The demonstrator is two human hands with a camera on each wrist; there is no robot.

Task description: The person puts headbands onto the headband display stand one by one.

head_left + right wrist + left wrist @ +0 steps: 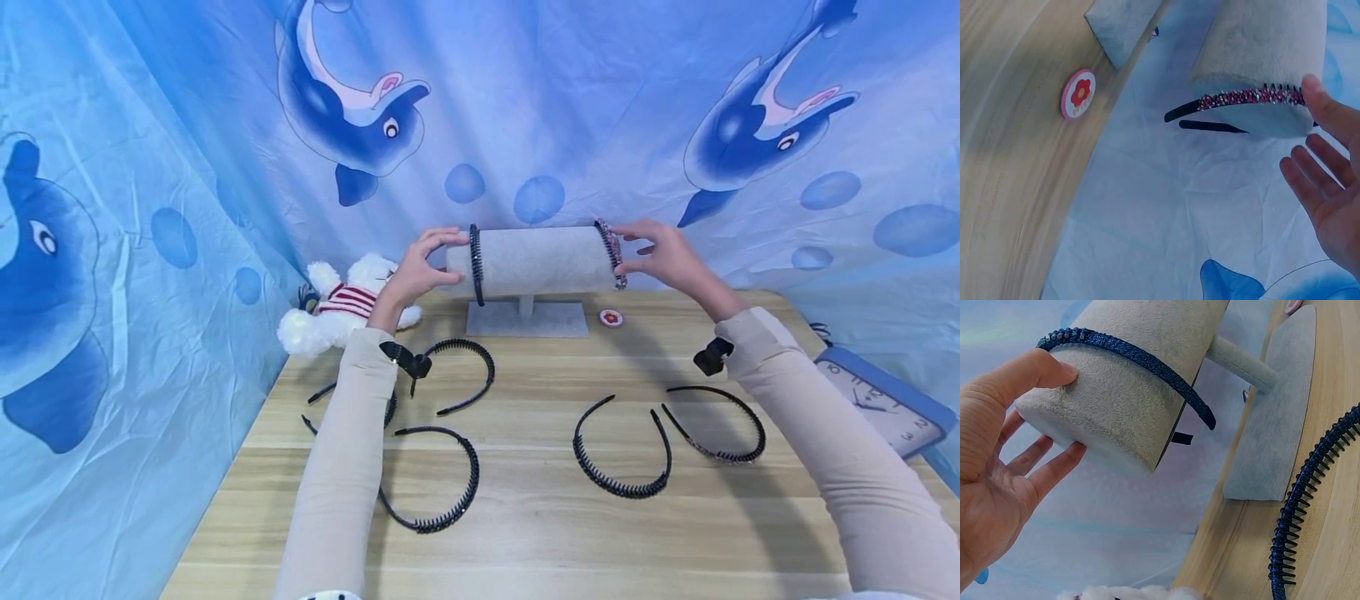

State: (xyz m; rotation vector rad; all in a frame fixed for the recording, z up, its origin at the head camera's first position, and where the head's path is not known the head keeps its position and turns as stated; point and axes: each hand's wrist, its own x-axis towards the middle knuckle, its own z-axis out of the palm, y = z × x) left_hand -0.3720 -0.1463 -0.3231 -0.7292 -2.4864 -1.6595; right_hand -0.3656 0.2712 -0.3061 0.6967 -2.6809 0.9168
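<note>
L grip (420,265) on roll (540,260); R (666,255) at hdband (1246,97)

You face seven headbands (477,265): two at twelve o'clock, three at nine, two at three; one each: stand (543,262), disc (611,318), toy (348,300), clock (873,402).

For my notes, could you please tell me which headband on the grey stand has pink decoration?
The headband by the right hand; the other headband, by the left hand, is dark, without pink.

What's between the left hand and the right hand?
The grey padded roll, with a dark headband near the left hand and a beaded headband by the right hand; the head view shows this.
</note>
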